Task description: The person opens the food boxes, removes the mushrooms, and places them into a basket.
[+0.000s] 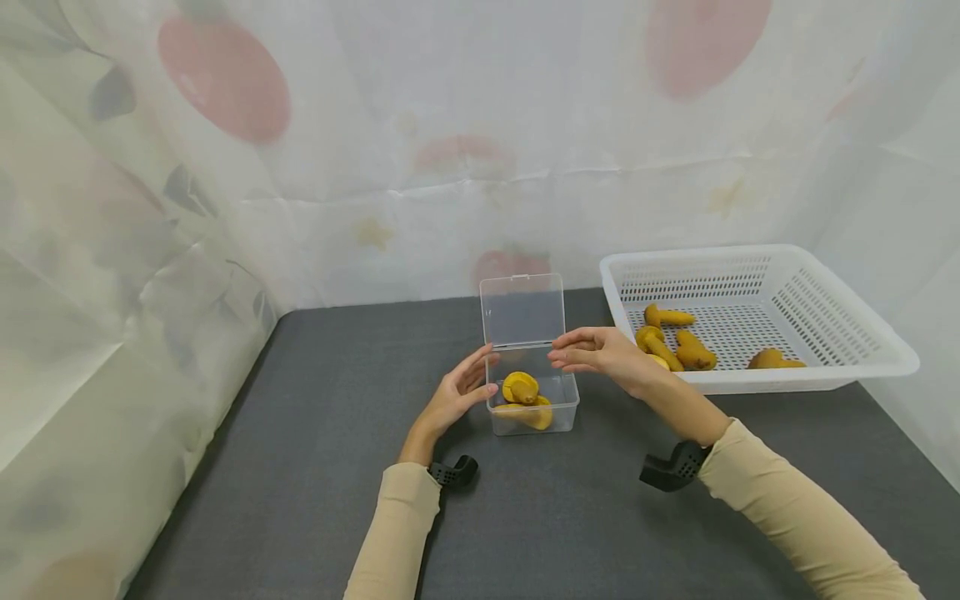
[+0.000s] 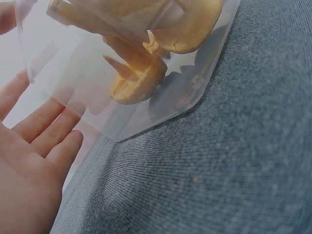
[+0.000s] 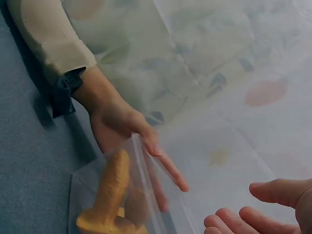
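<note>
A clear plastic box [image 1: 566, 417] stands on the dark table with its hinged lid [image 1: 522, 312] raised at the back. Several yellow mushrooms [image 1: 521, 387] lie inside it; the left wrist view shows the mushrooms [image 2: 139, 80] through the clear wall. My left hand [image 1: 456, 393] is at the box's left side, thumb by the rim and fingers loosely extended along the wall. At the rear right corner, near the hinge, my right hand [image 1: 611, 358] hovers with relaxed fingers and holds nothing. Whether its fingertips touch the box I cannot tell.
To the right stands a white perforated basket [image 1: 885, 350] holding several more yellow mushrooms [image 1: 693, 352]. My right forearm passes in front of its near left corner. A patterned curtain [image 1: 420, 233] hangs behind the table and along its left side.
</note>
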{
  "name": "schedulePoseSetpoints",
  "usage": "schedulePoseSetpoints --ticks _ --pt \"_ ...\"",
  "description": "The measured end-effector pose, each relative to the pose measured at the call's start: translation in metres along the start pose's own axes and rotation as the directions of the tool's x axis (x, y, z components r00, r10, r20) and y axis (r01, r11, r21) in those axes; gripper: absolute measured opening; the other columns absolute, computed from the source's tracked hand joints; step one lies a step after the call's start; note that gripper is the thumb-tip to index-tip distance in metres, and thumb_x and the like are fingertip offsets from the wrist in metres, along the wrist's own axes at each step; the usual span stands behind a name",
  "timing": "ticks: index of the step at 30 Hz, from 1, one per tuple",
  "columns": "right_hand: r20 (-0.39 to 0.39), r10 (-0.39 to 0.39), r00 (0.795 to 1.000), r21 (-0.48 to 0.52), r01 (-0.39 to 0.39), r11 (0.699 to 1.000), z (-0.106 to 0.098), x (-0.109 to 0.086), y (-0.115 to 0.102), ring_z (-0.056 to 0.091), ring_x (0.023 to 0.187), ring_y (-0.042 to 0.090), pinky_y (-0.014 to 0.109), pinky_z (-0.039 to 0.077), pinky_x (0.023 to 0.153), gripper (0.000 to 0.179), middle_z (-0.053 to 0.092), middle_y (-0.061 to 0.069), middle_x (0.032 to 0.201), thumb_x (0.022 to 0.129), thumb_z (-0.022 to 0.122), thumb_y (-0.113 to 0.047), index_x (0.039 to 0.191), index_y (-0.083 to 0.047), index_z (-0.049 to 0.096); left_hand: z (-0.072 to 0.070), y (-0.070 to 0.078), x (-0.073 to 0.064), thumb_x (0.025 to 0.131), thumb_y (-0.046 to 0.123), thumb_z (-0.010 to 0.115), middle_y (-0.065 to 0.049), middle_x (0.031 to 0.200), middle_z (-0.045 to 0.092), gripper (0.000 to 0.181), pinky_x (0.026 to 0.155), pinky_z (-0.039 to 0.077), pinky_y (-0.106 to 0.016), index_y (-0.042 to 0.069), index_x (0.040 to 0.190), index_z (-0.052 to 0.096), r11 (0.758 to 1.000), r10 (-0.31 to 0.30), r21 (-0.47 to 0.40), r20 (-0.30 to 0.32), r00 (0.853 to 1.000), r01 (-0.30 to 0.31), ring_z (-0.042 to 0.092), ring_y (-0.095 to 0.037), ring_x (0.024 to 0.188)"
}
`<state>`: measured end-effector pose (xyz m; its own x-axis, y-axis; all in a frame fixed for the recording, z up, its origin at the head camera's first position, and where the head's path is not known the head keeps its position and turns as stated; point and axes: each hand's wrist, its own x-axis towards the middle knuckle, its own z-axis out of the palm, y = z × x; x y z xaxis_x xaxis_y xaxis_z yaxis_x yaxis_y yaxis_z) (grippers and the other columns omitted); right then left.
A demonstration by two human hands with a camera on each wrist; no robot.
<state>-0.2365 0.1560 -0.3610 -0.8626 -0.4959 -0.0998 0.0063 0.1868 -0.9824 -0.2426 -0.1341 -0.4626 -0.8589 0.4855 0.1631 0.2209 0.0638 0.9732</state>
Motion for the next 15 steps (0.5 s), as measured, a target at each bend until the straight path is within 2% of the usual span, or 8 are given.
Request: schedulePoseSetpoints --ticks 4,9,12,15 --pt "0.027 -0.001 1.0 -0.017 0.001 1.0 0.008 0.003 0.001 0.071 0.097 0.007 0.034 0.058 0.093 0.04 0.063 0.028 0.126 0.096 0.057 -0.012 0.128 0.012 0.05 0.001 0.001 0.0 0.094 0.015 0.062 -0.017 0.156 0.035 0.069 0.124 0.02 -0.05 0.018 0.154 0.026 1.0 -0.005 0.001 -0.007 1.0 0.005 0.028 -0.034 0.148" --pt "0.062 -0.013 0.998 -0.055 0.016 0.998 0.016 0.007 0.004 0.07 0.093 0.004 0.048 0.053 0.1 0.039 0.058 0.034 0.128 0.096 0.057 -0.011 0.127 0.013 0.051 0.001 0.0 0.0 0.095 0.016 0.062 -0.018 0.156 0.034 0.07 0.124 0.021 -0.051 0.017 0.154 0.025 1.0 -0.002 0.009 -0.007 1.0 0.002 0.028 -0.035 0.148" --pt "0.075 -0.018 0.997 -0.089 0.025 0.996 0.021 0.01 0.005 0.071 0.1 0.014 0.05 0.052 0.101 0.041 0.059 0.032 0.127 0.096 0.059 -0.012 0.127 0.012 0.052 0.001 0.0 0.0 0.095 0.018 0.062 -0.016 0.156 0.034 0.07 0.124 0.021 -0.05 0.02 0.154 0.026 1.0 -0.012 0.005 -0.008 1.0 0.012 0.028 -0.033 0.149" --pt "0.086 -0.039 0.996 -0.134 0.051 0.99 0.025 0.012 0.006 0.068 0.109 0.029 0.044 0.055 0.099 0.042 0.061 0.032 0.125 0.095 0.061 -0.013 0.127 0.012 0.054 0.0 -0.001 0.001 0.095 0.018 0.062 -0.015 0.156 0.035 0.069 0.124 0.02 -0.05 0.021 0.154 0.026 1.0 -0.013 0.001 -0.008 1.0 0.013 0.028 -0.033 0.149"
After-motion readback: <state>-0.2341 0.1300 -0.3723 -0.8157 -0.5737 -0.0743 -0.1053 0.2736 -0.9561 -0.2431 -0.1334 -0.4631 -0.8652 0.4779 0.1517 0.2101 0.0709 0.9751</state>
